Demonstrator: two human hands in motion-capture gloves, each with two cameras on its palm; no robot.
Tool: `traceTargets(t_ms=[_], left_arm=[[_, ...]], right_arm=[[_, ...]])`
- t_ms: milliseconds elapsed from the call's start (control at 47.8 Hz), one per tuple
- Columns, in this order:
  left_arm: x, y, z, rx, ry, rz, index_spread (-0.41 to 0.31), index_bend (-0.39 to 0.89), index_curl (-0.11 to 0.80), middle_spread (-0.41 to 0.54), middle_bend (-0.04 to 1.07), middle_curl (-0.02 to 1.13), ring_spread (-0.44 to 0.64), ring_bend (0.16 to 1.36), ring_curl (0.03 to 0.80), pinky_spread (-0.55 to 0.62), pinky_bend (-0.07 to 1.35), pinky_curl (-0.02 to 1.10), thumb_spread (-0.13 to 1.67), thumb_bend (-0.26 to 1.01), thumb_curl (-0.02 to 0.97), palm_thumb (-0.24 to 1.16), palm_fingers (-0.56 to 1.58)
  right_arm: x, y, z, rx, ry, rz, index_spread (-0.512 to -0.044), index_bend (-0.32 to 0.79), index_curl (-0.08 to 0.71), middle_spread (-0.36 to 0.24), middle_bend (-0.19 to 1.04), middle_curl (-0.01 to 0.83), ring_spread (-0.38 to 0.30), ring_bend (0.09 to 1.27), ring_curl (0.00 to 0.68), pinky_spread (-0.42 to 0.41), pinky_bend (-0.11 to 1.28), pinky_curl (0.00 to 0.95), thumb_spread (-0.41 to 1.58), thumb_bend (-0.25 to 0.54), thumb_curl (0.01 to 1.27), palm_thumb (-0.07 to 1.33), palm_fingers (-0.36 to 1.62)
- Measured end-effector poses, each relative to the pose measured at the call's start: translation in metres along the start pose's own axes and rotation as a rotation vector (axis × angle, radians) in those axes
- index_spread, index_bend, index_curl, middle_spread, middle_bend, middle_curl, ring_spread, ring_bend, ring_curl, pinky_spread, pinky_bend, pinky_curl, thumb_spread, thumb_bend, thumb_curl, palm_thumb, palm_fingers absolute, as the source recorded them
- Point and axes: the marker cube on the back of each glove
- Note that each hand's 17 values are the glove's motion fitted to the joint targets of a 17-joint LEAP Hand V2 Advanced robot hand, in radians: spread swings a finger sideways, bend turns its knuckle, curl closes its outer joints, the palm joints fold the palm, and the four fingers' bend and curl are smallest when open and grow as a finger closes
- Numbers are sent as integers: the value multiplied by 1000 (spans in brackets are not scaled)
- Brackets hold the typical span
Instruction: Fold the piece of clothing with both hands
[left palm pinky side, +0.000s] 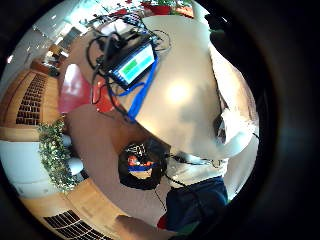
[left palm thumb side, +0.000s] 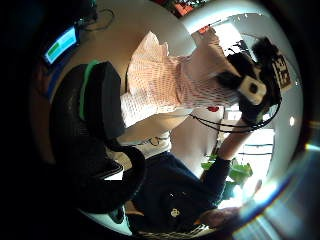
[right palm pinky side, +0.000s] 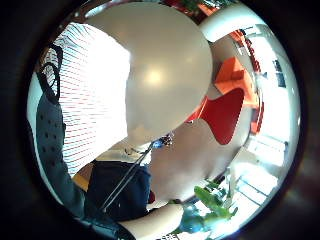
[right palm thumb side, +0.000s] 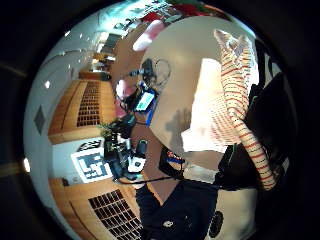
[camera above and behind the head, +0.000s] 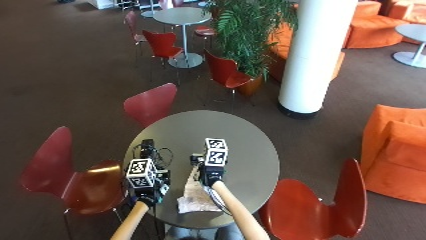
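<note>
- The piece of clothing (camera above and behind the head: 198, 196) is a white garment with thin red stripes. Its lower part lies bunched on the round grey table (camera above and behind the head: 249, 150), at the near edge in front of the person. A narrow part rises from the heap to the right hand.
- The right hand (camera above and behind the head: 212, 172) is raised over the near half of the table. It grips the upper end of the garment: the right thumb side palm view shows a striped sleeve-like strip (right palm thumb side: 240, 107) running close past that palm, and the left thumb side palm view shows the black-gloved fingers (left palm thumb side: 248, 102) closed on the top of the hanging cloth (left palm thumb side: 165, 82).
- The left hand (camera above and behind the head: 148, 192) is at the near left edge of the table, just beside the garment's heap. In the outside view I cannot tell whether it touches the cloth. Its own palm views show curled dark glove fingers (left palm thumb side: 100, 100) next to the cloth, but not clearly whether they pinch it, so I cannot tell its grip.
- A small device with a lit screen (left palm pinky side: 134, 65) and a tangle of black cables (camera above and behind the head: 150, 150) sit on the left part of the table, beyond the left hand, with a blue cable (left palm pinky side: 142, 95) leading off the table's edge.
- Dark red chairs (camera above and behind the head: 152, 104) stand around the table on brown carpet.
- Farther off are a white column (camera above and behind the head: 313, 55), a potted green plant (camera above and behind the head: 253, 25), a second round table (camera above and behind the head: 181, 17) and orange seats (camera above and behind the head: 396, 150).
</note>
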Motion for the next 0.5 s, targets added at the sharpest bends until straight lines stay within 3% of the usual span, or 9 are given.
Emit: traceTargets(t_ms=[146, 251, 334, 397, 502], left_arm=[[-17, 23, -17, 16, -17, -21, -76, 156, 367, 4, 174, 350, 155, 407, 329, 101, 223, 369, 1412, -3, 257, 287, 459], [-29, 41, -37, 44, -38, -26, -77, 157, 366, 4, 173, 351, 150, 407, 328, 100, 222, 370, 1412, -5, 258, 292, 459], [-35, 52, -53, 73, -45, -27, -77, 156, 365, 4, 175, 352, 151, 407, 327, 100, 221, 371, 1415, -5, 259, 296, 460], [-37, 60, -62, 85, -41, -27, -76, 161, 367, 4, 173, 352, 151, 405, 325, 99, 218, 370, 1416, -6, 260, 298, 463], [-38, 73, -71, 110, -46, -12, -77, 164, 369, 5, 170, 350, 149, 406, 324, 96, 217, 369, 1417, -6, 260, 299, 478]], right_arm=[[-61, 1, 53, -102, 79, -68, -266, 167, 454, -238, 371, 545, -256, 624, 491, -354, 598, 422, 226, -39, 735, 993, 1292], [-79, -7, 86, -162, 35, -118, -265, 126, 438, -236, 361, 542, -256, 645, 498, -360, 628, 429, 242, -42, 737, 984, 1264], [-90, 11, 77, -149, -72, -189, -259, 88, 410, -226, 328, 534, -258, 671, 499, -363, 677, 437, 378, -51, 715, 940, 1233], [-86, 2, 80, -151, -133, -171, -256, 93, 394, -216, 327, 533, -256, 679, 499, -365, 676, 434, 476, -43, 698, 922, 1228], [-76, 8, 56, -59, -190, -199, -238, 77, 363, -193, 332, 533, -248, 661, 485, -356, 679, 427, 652, -34, 658, 890, 1190]])
